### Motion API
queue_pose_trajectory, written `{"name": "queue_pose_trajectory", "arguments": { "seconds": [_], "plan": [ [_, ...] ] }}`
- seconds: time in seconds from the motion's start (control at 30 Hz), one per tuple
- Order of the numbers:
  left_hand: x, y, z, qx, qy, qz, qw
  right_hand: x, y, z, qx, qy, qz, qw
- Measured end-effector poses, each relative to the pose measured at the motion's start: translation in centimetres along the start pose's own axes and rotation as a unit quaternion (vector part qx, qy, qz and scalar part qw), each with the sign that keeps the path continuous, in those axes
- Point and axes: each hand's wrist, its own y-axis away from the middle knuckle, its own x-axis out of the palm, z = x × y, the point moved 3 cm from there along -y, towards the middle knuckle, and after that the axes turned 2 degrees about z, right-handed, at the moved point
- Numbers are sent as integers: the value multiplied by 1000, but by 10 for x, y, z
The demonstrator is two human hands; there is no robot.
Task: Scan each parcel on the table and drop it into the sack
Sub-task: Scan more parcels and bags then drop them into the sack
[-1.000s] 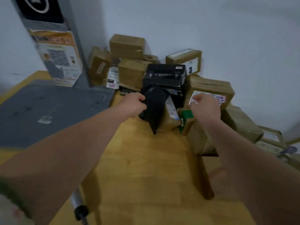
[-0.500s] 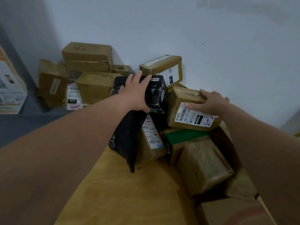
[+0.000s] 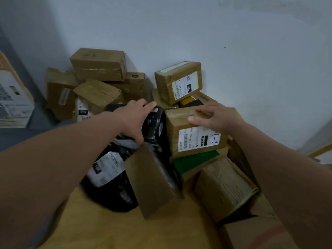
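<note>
Parcels [image 3: 98, 64] lie heaped on a wooden table [image 3: 107, 230] against a wall. A person's left hand [image 3: 133, 119] clasps a black box [image 3: 154, 126], thumb down its front. The right hand [image 3: 219, 117] lies flat atop a labelled brown box [image 3: 190, 141] just beside it, fingers straight.

Pale wall [image 3: 233, 42], printed sign [image 3: 12, 97] left

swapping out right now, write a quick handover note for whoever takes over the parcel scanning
Left hand: grips the black box in the pile, fingers over its top, thumb on its front.
Right hand: rests flat on the labelled brown box beside it.
Other parcels, including a black bag, crowd the table corner.
Done: cannot tell; no sack or scanner in view.
To do: lift a parcel, scan, drop; repeat for the pile.
</note>
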Motion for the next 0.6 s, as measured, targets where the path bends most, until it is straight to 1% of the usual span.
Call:
{"name": "queue_pose_trajectory", "arguments": {
  "seconds": [0.1, 0.2, 0.37, 0.43, 0.47, 0.5, 0.53, 0.57, 0.6],
  "plan": [
    [23, 28, 13, 8, -9, 59, 998, 10, 16, 25, -49, -33, -5, 998],
    [46, 60, 25, 8, -14, 103, 995, 21, 31, 46, -77, -50, -15, 996],
    [62, 103, 38, 13, -29, 174, 984, 34, 63, 79, -78, -87, -9, 993],
    [59, 116, 39, 18, -4, 214, 977, 34, 77, 87, -80, -98, -10, 992],
    [53, 121, 38, 3, 26, 230, 973, 32, 82, 88, -80, -120, -6, 990],
    [44, 125, 34, -13, 48, 236, 970, 29, 88, 88, -77, -147, 1, 986],
    [33, 127, 27, -26, 51, 224, 973, 25, 94, 87, -73, -175, 9, 982],
    [20, 127, 17, -39, 38, 185, 981, 19, 99, 83, -67, -194, 10, 979],
    [7, 123, 6, -49, 27, 127, 990, 13, 104, 76, -59, -202, -2, 978]
  ]
}}
